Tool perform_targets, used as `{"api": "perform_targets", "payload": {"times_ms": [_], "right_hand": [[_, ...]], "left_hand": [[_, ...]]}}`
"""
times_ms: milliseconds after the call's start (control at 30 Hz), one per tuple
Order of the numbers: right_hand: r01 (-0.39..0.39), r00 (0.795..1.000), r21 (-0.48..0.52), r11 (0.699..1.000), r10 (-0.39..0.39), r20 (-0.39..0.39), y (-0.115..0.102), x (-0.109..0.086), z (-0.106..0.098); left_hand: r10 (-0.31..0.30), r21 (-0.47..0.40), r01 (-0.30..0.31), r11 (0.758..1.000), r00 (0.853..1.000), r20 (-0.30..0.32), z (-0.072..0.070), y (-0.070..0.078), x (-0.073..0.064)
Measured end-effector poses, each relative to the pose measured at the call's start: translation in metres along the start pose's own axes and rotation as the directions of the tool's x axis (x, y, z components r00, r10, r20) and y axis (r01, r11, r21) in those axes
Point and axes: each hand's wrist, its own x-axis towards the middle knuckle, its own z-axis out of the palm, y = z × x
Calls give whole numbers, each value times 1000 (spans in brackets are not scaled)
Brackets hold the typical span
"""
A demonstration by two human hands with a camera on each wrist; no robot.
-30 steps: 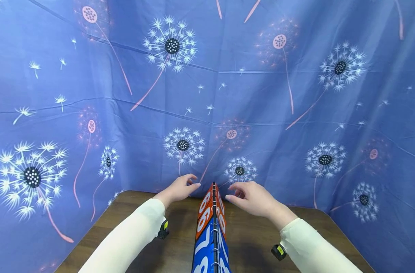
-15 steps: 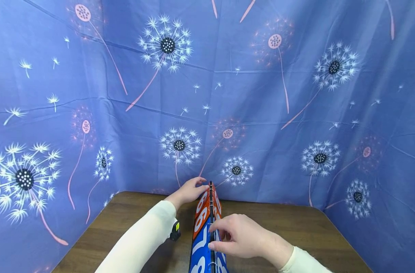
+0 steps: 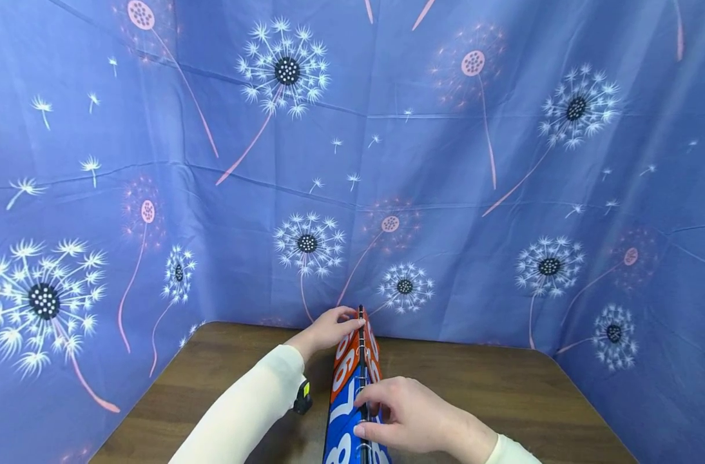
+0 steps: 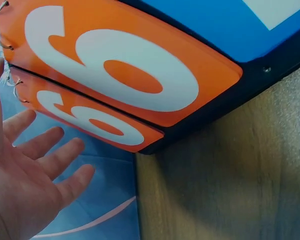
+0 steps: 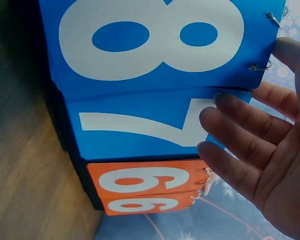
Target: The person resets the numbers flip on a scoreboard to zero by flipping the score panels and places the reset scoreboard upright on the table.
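A tabletop flip scoreboard (image 3: 342, 405) stands like a tent, pointing away from me, with orange and blue number cards hung on rings along a black top bar. My left hand (image 3: 329, 328) is at its far end, thumb at the top bar beside the orange cards. In the left wrist view, the fingers of that hand are spread beside orange 6 cards (image 4: 140, 75). Nearer me, my right hand (image 3: 413, 412) reaches over the top edge by the blue cards. Its loosely bent fingers are at the blue 7 card (image 5: 110, 142), next to the blue 8 card (image 5: 160, 75), in the right wrist view.
The scoreboard stands on a brown wooden table (image 3: 474, 380). A blue dandelion-print cloth (image 3: 445, 161) hangs behind and on both sides. A black wrist device (image 3: 303, 396) sits on the left sleeve.
My left hand has moved right to the scoreboard's far top end. My right hand has come back toward me and left, from beside the far end to over the blue cards.
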Motion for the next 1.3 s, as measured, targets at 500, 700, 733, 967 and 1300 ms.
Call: {"api": "perform_targets", "payload": {"times_ms": [500,700,733,967,1300], "right_hand": [[-31,999,137,990,33,-12,7,-6,7],[-37,999,150,988,39,-7,8,-5,8],[-37,999,156,987,39,-5,8,-5,8],[-52,999,206,977,52,4,9,-4,10],[-5,999,188,982,14,-47,12,-5,15]], "left_hand": [[-19,-81,20,996,1000,6,13,9,0],[-5,-59,6,998,1000,15,14,10,-4],[-4,-46,5,999,1000,22,14,10,-5],[-6,-34,9,999,996,90,11,16,-21],[44,-103,-29,994,988,147,16,26,-68]]}}
